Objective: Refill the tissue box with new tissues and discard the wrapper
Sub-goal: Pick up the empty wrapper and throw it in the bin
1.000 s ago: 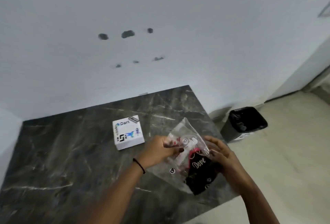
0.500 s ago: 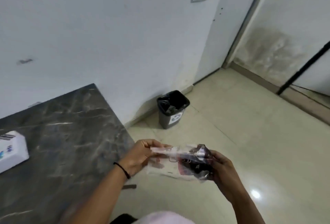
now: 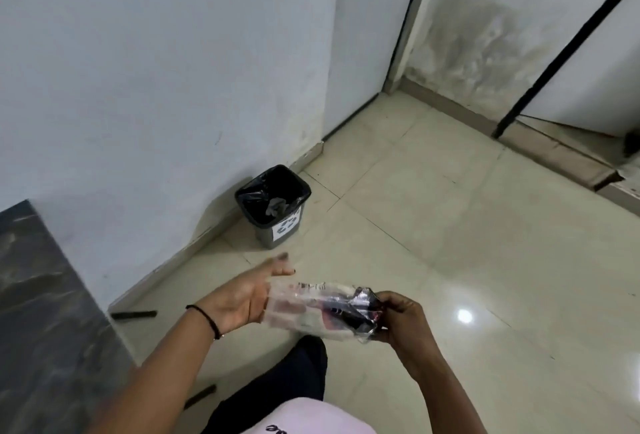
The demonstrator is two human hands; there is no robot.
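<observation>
1. Clear plastic with black and red print makes up the wrapper [image 3: 322,309], and it is crumpled up in the air above the floor [image 3: 450,243].
2. The right hand [image 3: 401,317] pinches the dark, scrunched end of the wrapper with its fingers closed on it.
3. The left hand [image 3: 247,295] is spread flat with the palm up and the fingers stretched out. The see-through end of the wrapper lies against its palm and fingers, but the hand does not grip it.
4. A thin black band [image 3: 204,319] goes around the left wrist.
5. A small grey bin [image 3: 273,205] stands on the floor by the white wall [image 3: 156,70], well apart from the hands. It has a black bag inside, and a white sticker with a recycle sign is on its front.
6. The corner of a dark marble table [image 3: 38,312] shows at the left edge.
7. The floor is made of shiny cream tiles, and a bright spot of light shines on it near the right hand.
8. The tissue box is not in this view.
</observation>
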